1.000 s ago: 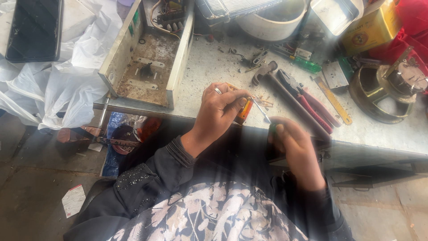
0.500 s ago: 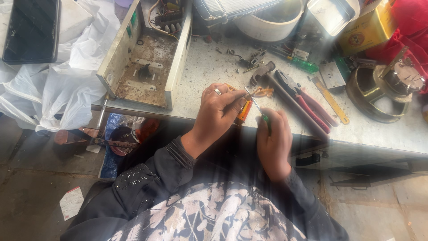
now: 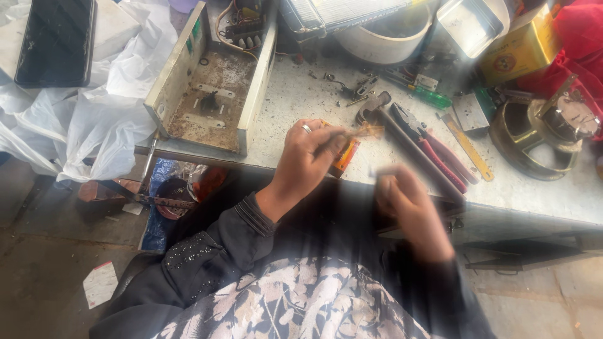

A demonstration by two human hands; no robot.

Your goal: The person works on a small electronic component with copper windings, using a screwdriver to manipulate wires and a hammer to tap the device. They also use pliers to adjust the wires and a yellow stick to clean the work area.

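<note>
The grey tabletop is crowded, and its far edge is cut off by the top of the picture. At the far left corner stands an open metal chassis, rusty inside, with wires at its far end that are cut off. Left of it, off the tabletop, lie white plastic bags and a dark phone-like slab. At the right edge sit a round brass-coloured part and a yellow tin, both partly out of view. In the middle lie a hammer and red-handled pliers, side by side, running toward the near edge.

The left hand, with a ring, hovers near the near edge; its fingers are closed around a small orange tool, mostly hidden by the fingers. The right hand is very blurred, over the near edge; its fingers look curled, but I cannot tell if they hold something.
</note>
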